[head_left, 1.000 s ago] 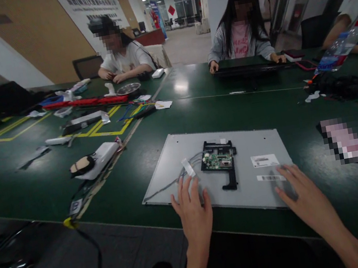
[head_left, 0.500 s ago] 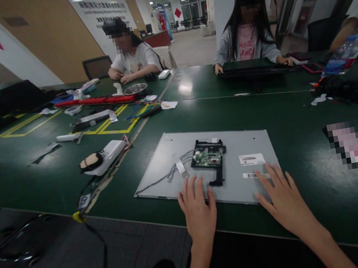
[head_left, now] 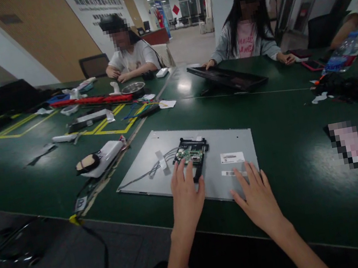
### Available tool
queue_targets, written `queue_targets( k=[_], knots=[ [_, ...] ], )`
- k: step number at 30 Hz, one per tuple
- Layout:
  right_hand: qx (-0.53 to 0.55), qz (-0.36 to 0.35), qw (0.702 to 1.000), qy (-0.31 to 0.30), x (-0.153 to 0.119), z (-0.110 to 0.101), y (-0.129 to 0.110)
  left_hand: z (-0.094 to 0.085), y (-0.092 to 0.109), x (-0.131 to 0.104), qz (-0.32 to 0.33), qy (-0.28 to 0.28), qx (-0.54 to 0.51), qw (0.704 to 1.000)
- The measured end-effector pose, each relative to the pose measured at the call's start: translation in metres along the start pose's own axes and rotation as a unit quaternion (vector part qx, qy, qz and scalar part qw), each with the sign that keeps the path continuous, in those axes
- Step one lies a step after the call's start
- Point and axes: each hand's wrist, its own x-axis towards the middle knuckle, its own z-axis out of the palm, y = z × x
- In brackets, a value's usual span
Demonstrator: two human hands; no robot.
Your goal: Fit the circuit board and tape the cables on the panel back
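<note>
The dark green table [head_left: 291,142] spans the frame, and a flat metal-backed display panel [head_left: 216,146] lies on it just below the centre of the picture, its near edge close to the table's edge. The panel is thin and broad, probably stiff but liable to flex if lifted by one corner, and moderately light. Its smooth grey back looks slippery, and any glass underneath would be fragile. The bare side edges, at the left and right of the sheet, seem the soundest hold, with both hands sharing the load.

The left hand [head_left: 188,194] is over the panel's near edge at lower centre, fingers loosely parted, tips over the board area. The right hand [head_left: 260,200] is at the panel's lower-right corner, fingers spread. Neither pinches anything; whether the fingertips press on the surface I cannot tell.

The black bracket [head_left: 199,172], mid-panel, looks like thin plastic and would make a poor handle. The green circuit board [head_left: 187,154] within it is likely delicate. The thin grey cables [head_left: 157,168] running left look soft and easily snagged. The white label [head_left: 232,157] lies right of the bracket; the tape strip [head_left: 161,160] crosses the cables.
</note>
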Motion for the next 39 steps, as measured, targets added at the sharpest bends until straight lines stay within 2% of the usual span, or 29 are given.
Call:
queue_targets(
  k=[5,7,13,18,22,27,29,33,37,39],
  knots=[
    [0.006,0.007,1.0,-0.013,0.005,0.002,-0.008,0.014,-0.018,0.039,-0.033,-0.147,0.122,0.981],
    [0.01,0.007,1.0,-0.014,0.005,0.002,-0.008,0.018,-0.021,0.048,-0.031,-0.176,0.149,0.972],
    [0.018,0.004,1.0,-0.013,0.004,0.004,-0.006,0.023,-0.039,0.075,-0.029,-0.182,0.17,0.968],
    [0.019,0.003,1.0,-0.012,0.004,0.006,-0.005,0.037,-0.061,0.101,-0.058,-0.178,0.17,0.967],
    [0.022,0.003,1.0,-0.013,0.004,0.006,-0.004,0.045,-0.072,0.108,-0.064,-0.171,0.168,0.969],
    [0.024,0.006,1.0,-0.018,0.004,0.006,-0.004,0.038,-0.073,0.11,-0.06,-0.183,0.167,0.967],
    [0.024,0.008,0.999,-0.02,0.005,0.006,-0.005,0.03,-0.072,0.119,-0.056,-0.164,0.165,0.971],
    [0.023,0.009,0.999,-0.023,0.005,0.006,-0.005,0.023,-0.078,0.167,-0.027,-0.116,0.137,0.983],
    [0.022,0.006,1.0,-0.019,0.005,0.005,-0.005,0.041,-0.095,0.228,0.019,-0.171,0.106,0.979],
    [0.023,0.007,1.0,-0.019,0.005,0.005,-0.005,0.055,-0.102,0.25,0.033,-0.213,0.1,0.971]
  ],
)
